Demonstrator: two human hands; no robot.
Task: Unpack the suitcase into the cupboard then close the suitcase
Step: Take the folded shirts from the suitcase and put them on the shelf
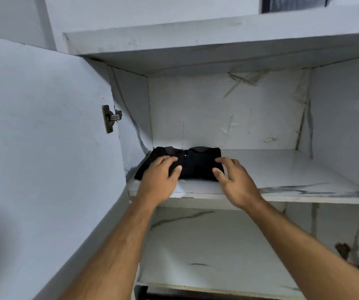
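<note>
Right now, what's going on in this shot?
A person is putting a folded black shirt on the upper cupboard shelf, at its left end. The left hand lies on the shirt; the right hand is open at its right edge. The lower shelf looks bare. The suitcase is out of view.
</note>
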